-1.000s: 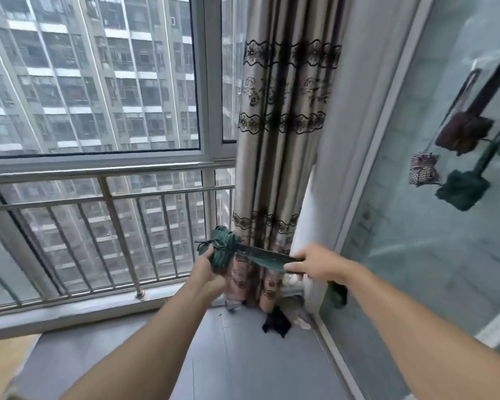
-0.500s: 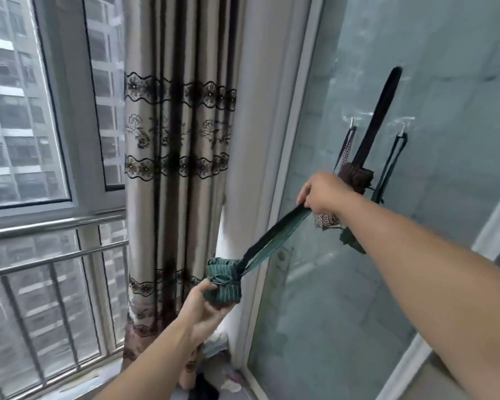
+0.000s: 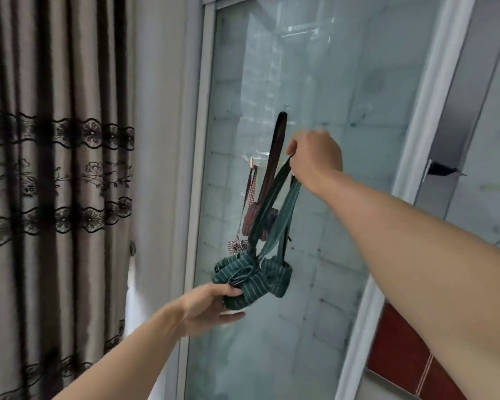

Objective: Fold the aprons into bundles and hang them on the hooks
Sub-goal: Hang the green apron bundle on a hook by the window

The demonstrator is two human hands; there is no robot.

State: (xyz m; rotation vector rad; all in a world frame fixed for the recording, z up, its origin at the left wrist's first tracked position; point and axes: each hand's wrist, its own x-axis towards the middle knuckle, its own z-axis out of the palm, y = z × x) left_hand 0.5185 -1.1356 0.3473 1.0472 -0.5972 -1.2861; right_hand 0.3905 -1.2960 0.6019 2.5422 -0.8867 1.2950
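A green striped apron bundle (image 3: 238, 274) hangs low in front of the glass door (image 3: 315, 82). My left hand (image 3: 211, 307) grips the bundle from below, thumb on its side. Its long green strap (image 3: 283, 206) runs up to my right hand (image 3: 315, 157), which pinches the strap's top close to the glass. A small metal hook (image 3: 252, 163) sits just left of that hand. Hanging on the door are a brown bundle (image 3: 250, 223) with a dark strap (image 3: 276, 145), a small checked bundle (image 3: 237, 246) and a second green bundle (image 3: 279, 277).
A beige curtain (image 3: 55, 168) with dark floral bands hangs at the left, beside the white door frame (image 3: 192, 168). A red tiled wall (image 3: 401, 356) shows at the lower right, past the door's right frame.
I have turned from the window to the glass door. My right hand has carried the strap up to the hooks, and my left hand has lifted the bundle toward the hanging bundles.
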